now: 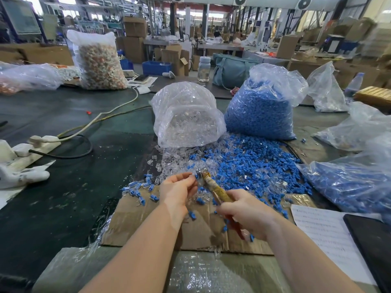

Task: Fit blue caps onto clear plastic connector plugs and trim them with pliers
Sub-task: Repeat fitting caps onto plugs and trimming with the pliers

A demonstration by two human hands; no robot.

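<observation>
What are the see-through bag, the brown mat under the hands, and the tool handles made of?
The see-through bag looks like thin, glossy plastic film: it crinkles and shines. The brown mat looks like matte corrugated cardboard, with torn edges and a fold line. The pliers, gripped by the right hand, seem to have metal jaws; their handles look wrapped in worn yellowish tape, with red probably plastic below.

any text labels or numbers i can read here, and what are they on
Nothing here can be read for certain.
Printed sheet of paper at right: lines of text, too small and blurred to read.
Red banner at the far back wall: characters, too blurred to read.
Cardboard boxes in the background: no legible markings.
</observation>
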